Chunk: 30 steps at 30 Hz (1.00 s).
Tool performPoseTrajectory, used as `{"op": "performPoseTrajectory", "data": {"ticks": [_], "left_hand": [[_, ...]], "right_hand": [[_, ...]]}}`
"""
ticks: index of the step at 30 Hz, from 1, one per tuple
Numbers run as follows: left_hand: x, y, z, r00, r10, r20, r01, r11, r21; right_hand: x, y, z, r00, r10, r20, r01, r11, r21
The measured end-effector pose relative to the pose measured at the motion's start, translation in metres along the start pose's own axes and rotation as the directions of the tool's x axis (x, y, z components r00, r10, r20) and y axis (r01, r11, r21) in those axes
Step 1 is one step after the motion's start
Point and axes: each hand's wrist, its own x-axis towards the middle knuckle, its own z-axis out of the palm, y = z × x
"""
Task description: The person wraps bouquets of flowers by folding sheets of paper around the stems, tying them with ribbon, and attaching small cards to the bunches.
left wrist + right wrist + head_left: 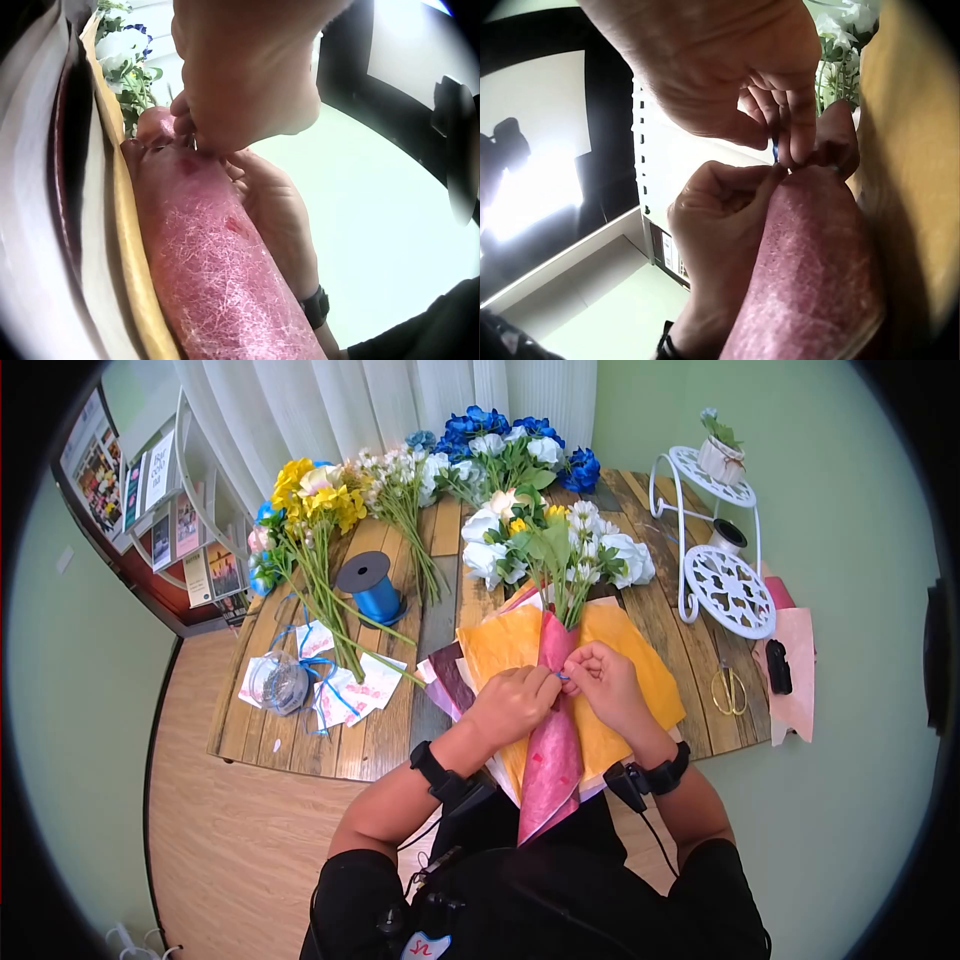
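A bouquet of white and yellow flowers (555, 540) stands in a pink paper wrap (552, 760) whose lower end points toward me. Around the wrap's narrow neck runs a thin blue ribbon (563, 676). My right hand (607, 685) pinches that ribbon between thumb and fingertips; in the right wrist view a short blue piece (775, 150) shows at its fingers. From the other side my left hand (510, 705), fingers curled, pinches at the same spot, its thumb and forefinger meeting at the neck. Yellow wrapping sheets (625, 670) lie under the bouquet.
To the left stand a blue ribbon spool (377, 595), a clear jar (278, 682) and printed cards (365, 690). Loose flower stems (320, 575) and blue flowers (475, 432) lie behind. At right are a white metal stand (727, 590), scissors (730, 690) and a pink sheet (795, 670).
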Motion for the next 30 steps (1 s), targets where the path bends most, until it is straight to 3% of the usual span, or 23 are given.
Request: {"op": "performPoseTrajectory", "data": {"ticks": [2,12,15,17,21,23,24,26,30], "left_hand": [[-0.002,0.0,0.002,1.0,-0.005,0.009,0.005,1.0,-0.007],[-0.002,-0.001,0.002,1.0,0.025,-0.004,-0.025,0.999,-0.028],[-0.001,0.001,-0.001,0.998,0.046,0.046,-0.045,0.999,-0.018],[-0.001,0.001,-0.001,0.998,0.038,0.044,-0.037,0.999,-0.024],[-0.008,0.0,0.0,0.996,-0.028,0.08,0.031,0.999,-0.041],[-0.012,-0.002,-0.002,0.994,-0.064,0.088,0.069,0.997,-0.046],[-0.014,-0.003,-0.003,0.99,-0.101,0.096,0.106,0.993,-0.049],[-0.018,-0.004,-0.005,0.986,-0.106,0.127,0.112,0.993,-0.043],[-0.018,-0.003,-0.01,0.977,-0.109,0.183,0.119,0.992,-0.048]], "right_hand": [[0.004,0.002,-0.006,0.991,0.106,0.087,-0.112,0.991,0.071],[0.007,0.002,-0.011,0.964,0.192,0.182,-0.201,0.979,0.037],[0.005,0.01,-0.01,0.977,0.137,0.162,-0.132,0.99,-0.04],[0.003,0.014,-0.008,0.994,0.042,0.104,-0.02,0.979,-0.204],[0.0,0.013,-0.01,0.996,0.077,0.049,-0.061,0.962,-0.265],[-0.002,0.009,-0.012,0.997,0.075,-0.006,-0.07,0.891,-0.449],[-0.002,0.013,-0.013,0.997,0.076,-0.005,-0.07,0.891,-0.448],[-0.002,0.021,-0.014,1.0,-0.004,-0.003,0.002,0.85,-0.527],[-0.006,0.019,-0.011,0.999,-0.036,-0.019,0.018,0.802,-0.597]]}}
